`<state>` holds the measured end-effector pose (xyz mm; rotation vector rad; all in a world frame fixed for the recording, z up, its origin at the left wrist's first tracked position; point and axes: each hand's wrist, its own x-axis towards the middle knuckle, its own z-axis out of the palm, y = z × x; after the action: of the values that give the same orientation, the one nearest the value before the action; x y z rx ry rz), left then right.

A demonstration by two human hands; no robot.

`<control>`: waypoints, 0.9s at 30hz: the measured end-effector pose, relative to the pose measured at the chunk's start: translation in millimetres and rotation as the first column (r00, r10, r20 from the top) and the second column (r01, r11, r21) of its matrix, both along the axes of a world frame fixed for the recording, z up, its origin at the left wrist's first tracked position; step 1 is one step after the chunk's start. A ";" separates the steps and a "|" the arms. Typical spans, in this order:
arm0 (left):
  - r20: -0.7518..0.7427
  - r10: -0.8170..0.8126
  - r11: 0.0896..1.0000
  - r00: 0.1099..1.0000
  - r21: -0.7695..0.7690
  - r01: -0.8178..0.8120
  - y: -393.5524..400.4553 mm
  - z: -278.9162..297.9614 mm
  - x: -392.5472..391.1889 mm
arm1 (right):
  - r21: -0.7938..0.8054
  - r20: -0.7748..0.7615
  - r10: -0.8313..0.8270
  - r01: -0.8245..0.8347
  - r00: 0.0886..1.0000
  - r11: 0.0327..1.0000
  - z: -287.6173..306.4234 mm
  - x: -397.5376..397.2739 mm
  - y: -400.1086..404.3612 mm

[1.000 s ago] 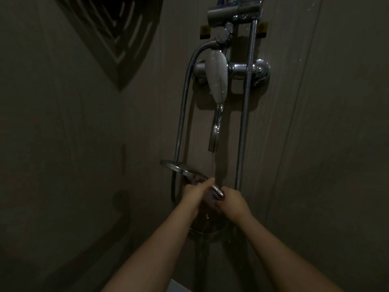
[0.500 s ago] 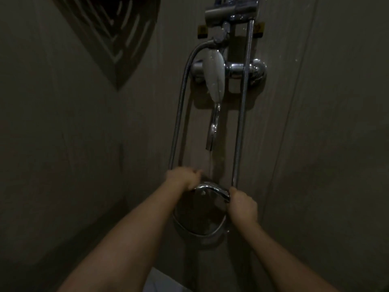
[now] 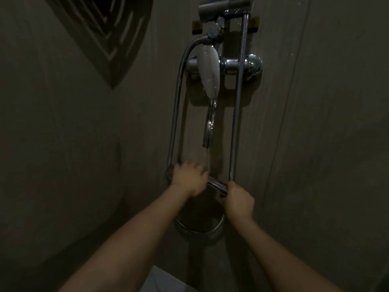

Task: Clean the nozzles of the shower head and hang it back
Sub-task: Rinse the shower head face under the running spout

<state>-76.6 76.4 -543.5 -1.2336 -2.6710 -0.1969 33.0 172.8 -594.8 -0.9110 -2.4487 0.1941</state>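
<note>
A round chrome shower head [image 3: 201,226] hangs low in front of the wall, its dark face turned toward me, under a thin stream from the tap spout [image 3: 209,131]. My right hand [image 3: 240,202] is closed around its handle at the upper right, where the ribbed hose [image 3: 237,102] joins. My left hand [image 3: 189,179] is blurred, with bent fingers on the head's upper left rim and the hose loop there. I cannot tell exactly what it grips.
The chrome mixer valve [image 3: 242,67] with its white lever [image 3: 209,73] sits on the beige wall panel above. A second hose [image 3: 175,114] curves down on the left. A bracket [image 3: 225,6] is at the top. A dark fan-shaped shadow [image 3: 105,34] marks the left wall.
The shower head turned from flat and edge-on to face me and dropped lower. My left hand moved up and left to its rim. My right hand shifted right along the handle.
</note>
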 end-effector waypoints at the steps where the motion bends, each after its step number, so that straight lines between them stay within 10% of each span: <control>1: -0.068 -0.109 0.994 0.992 0.006 0.110 4.3 -1.5 11.1 | -0.033 -0.015 -0.014 0.013 1.000 0.999 0.1 -1.6 -1.6; 8: 0.221 0.110 0.988 0.969 0.083 -0.131 -4.0 2.5 -33.4 | -0.079 -0.013 -0.037 0.036 0.999 0.996 -7.0 5.1 2.7; 15: -0.148 -0.066 0.970 0.987 -0.243 0.029 3.5 6.4 17.8 | -0.392 0.067 0.106 -0.071 0.992 0.917 -1.8 -2.2 1.3; 19: -0.138 0.154 0.986 0.978 0.081 -0.144 -26.7 -1.0 4.8 | -0.432 0.149 0.271 -0.184 0.951 0.883 11.6 -14.6 -3.2; 23: 0.432 0.365 0.613 0.825 0.556 -0.562 -61.1 -7.7 -23.3 | -0.485 0.169 0.367 -0.247 0.915 0.839 28.6 -21.6 0.0; 27: 0.790 -0.252 0.131 0.559 0.600 -0.789 -50.6 -20.2 -33.3 | -0.480 0.135 0.423 -0.314 0.896 0.819 34.3 -27.1 0.0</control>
<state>-109.9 25.8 -563.8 0.0679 -2.1055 -2.4446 5.9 172.8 -560.5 -0.6403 -2.8518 0.8708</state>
